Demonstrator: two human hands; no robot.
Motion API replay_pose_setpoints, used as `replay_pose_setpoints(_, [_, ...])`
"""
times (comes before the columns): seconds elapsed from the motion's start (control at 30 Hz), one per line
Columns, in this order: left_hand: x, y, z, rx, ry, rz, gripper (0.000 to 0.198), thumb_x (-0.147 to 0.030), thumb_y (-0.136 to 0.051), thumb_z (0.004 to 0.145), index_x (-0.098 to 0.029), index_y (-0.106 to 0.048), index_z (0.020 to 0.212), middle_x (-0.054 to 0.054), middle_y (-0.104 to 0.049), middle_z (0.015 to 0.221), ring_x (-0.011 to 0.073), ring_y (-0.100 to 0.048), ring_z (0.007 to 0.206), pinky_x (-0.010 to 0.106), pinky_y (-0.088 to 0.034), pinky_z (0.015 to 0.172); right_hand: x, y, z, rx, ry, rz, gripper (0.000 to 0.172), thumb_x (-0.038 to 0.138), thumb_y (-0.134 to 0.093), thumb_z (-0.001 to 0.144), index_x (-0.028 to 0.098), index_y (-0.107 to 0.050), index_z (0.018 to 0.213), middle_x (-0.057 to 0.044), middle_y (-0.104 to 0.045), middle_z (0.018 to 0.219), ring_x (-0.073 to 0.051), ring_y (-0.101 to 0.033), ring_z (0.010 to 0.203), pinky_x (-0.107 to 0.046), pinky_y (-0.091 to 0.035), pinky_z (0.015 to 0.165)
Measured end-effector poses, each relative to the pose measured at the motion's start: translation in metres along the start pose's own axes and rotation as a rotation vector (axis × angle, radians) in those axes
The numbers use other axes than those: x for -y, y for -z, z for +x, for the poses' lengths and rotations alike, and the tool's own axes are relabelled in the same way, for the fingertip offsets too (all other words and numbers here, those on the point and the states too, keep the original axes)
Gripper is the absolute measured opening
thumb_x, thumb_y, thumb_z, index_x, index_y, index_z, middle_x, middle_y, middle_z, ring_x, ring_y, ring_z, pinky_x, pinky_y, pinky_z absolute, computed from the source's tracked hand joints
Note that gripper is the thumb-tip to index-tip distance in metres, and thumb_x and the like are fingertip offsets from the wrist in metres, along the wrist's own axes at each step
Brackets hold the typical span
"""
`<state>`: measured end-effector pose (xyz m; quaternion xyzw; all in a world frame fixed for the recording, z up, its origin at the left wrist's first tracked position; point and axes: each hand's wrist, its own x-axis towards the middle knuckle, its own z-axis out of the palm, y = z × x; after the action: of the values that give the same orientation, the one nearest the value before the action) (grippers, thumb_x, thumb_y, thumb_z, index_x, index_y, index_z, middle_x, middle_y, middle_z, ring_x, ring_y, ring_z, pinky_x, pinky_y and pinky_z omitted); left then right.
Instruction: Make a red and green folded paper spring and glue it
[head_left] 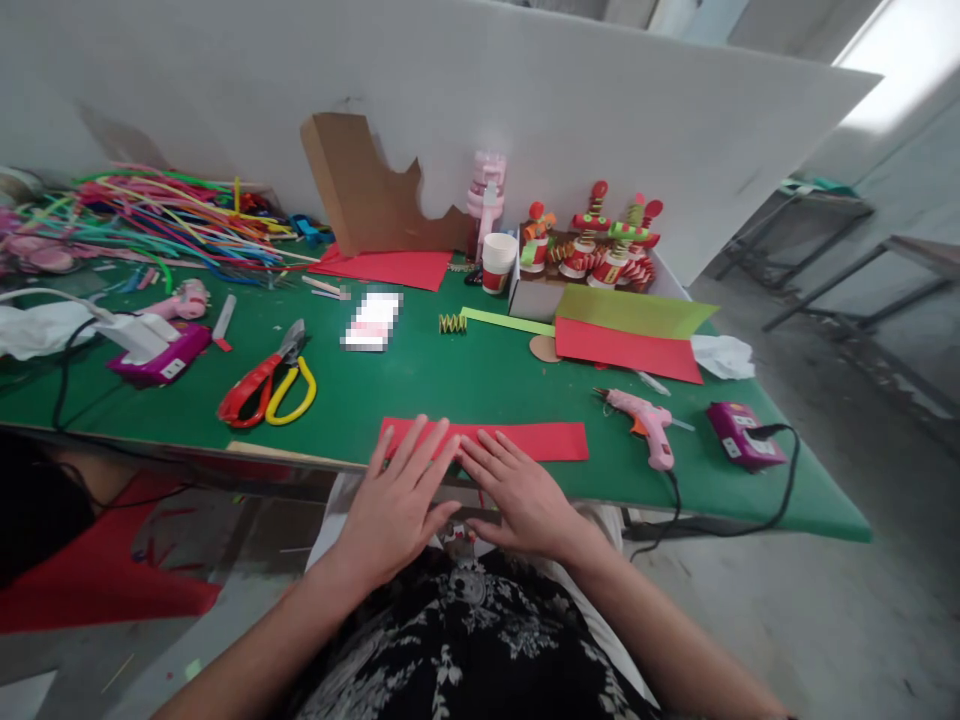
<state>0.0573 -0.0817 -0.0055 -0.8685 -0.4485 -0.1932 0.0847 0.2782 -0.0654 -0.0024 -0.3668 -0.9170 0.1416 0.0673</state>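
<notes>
A strip of red paper (pixel 551 441) lies along the front edge of the green table. My left hand (pixel 401 505) rests flat on its left part, fingers stretched out. Beside it, my right hand (pixel 517 495) lies on the middle of the strip, also with fingers extended. The fingertips of both hands nearly meet. To the right is a pink glue gun (pixel 643 422), its nozzle pointing left. Scissors (pixel 270 380) with one red and one yellow handle lie to the left of my hands.
Behind are a folded paper spring (pixel 452 323), red sheets (pixel 628 350), a paper cup (pixel 498 263) and a box of paper figures (pixel 592 250). Purple power sockets (pixel 745 437) sit at both sides. Pipe cleaners (pixel 180 215) pile up at the back left, near brown cardboard (pixel 360 195).
</notes>
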Motion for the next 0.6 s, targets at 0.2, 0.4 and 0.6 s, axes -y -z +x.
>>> replay_pose_setpoints(0.2, [0.003, -0.026, 0.000, 0.096, 0.024, 0.074, 0.079, -0.063, -0.028, 0.097, -0.006, -0.037, 0.151, 0.020, -0.046, 0.153, 0.0332, -0.038, 0.145, 0.050, -0.030, 0.115, 0.001, 0.002, 0.001, 0.017, -0.029, -0.012, 0.083, 0.047, -0.063, 0.085, 0.014, -0.032, 0.155, -0.012, -0.029, 0.163, -0.032, -0.019, 0.153, -0.051, -0.018, 0.126])
replay_pose_setpoints(0.4, [0.030, -0.011, -0.034, 0.054, 0.163, 0.161, 0.081, -0.061, -0.022, 0.098, -0.006, -0.023, 0.157, 0.025, -0.050, 0.147, 0.0375, -0.048, 0.137, 0.055, -0.031, 0.112, 0.000, 0.001, -0.002, -0.002, -0.032, 0.002, 0.085, 0.049, -0.065, 0.085, 0.017, -0.032, 0.155, -0.011, -0.030, 0.163, -0.030, -0.018, 0.153, -0.052, -0.019, 0.125])
replay_pose_setpoints(0.6, [0.043, 0.012, -0.026, 0.051, 0.105, 0.173, 0.074, -0.052, -0.025, 0.101, -0.009, -0.010, 0.159, 0.021, -0.049, 0.149, 0.0364, -0.044, 0.140, 0.056, -0.030, 0.112, 0.009, 0.010, 0.006, -0.015, -0.062, 0.012, 0.087, 0.057, -0.065, 0.082, 0.013, -0.038, 0.152, -0.016, -0.032, 0.161, -0.033, -0.019, 0.153, -0.054, -0.016, 0.125])
